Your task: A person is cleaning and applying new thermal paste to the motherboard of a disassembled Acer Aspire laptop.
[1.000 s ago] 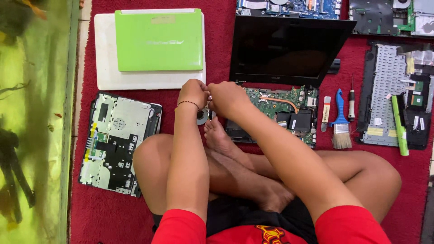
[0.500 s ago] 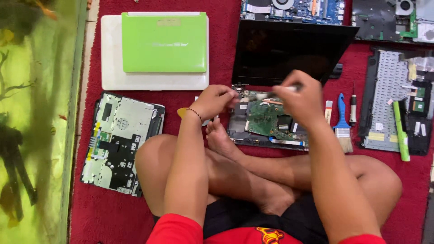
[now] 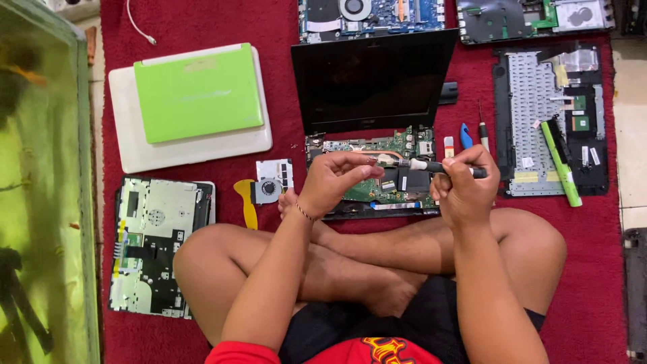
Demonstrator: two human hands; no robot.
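Red carpet [image 3: 202,20] covers the floor under a cross-legged person. Right hand [image 3: 465,189] is clamped around a black screwdriver [image 3: 441,166], held level; left hand [image 3: 333,180] pinches its pale tip with fingers together. Both hover over an opened laptop's green motherboard [image 3: 377,185]. Left lie a loose fan [image 3: 271,183] and yellow pry tool [image 3: 246,202]; far left, a green netbook [image 3: 197,93].
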